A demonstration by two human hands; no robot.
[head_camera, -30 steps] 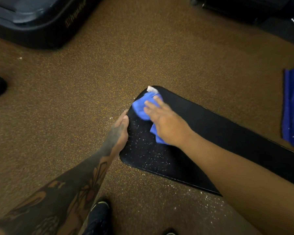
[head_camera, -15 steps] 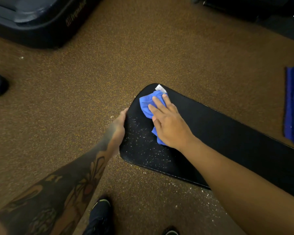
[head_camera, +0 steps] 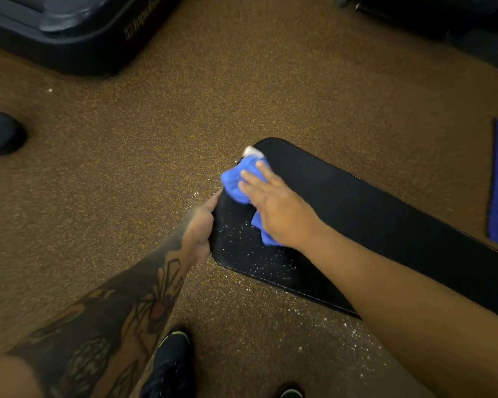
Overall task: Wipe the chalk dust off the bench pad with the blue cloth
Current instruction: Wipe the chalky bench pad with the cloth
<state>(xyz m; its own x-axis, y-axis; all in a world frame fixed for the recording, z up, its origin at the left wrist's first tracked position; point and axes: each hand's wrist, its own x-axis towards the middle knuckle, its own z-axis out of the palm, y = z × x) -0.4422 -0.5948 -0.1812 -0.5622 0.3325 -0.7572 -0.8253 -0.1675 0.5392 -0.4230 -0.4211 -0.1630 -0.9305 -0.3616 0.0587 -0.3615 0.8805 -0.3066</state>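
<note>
- The right hand (head_camera: 273, 208) lies flat, fingers spread, pressing the blue cloth (head_camera: 242, 179) onto the black bench pad (head_camera: 371, 208); nothing pinches the cloth, so it may bunch or slide free.
- The left hand (head_camera: 202, 225) curls round the pad's end edge just beside the cloth, steadying it.
- Chalk dust (head_camera: 242, 248) speckles the pad below the pressing palm; missed strokes would leave it.
- Dust pushed off the edge would add to the specks on the floor (head_camera: 328, 326).

My right hand (head_camera: 276, 208) lies flat on the blue cloth (head_camera: 236, 182), pressing it onto the black bench pad (head_camera: 371, 208); my left hand (head_camera: 200, 228) grips the pad's end edge. White chalk dust (head_camera: 242, 248) speckles the near corner.
</note>
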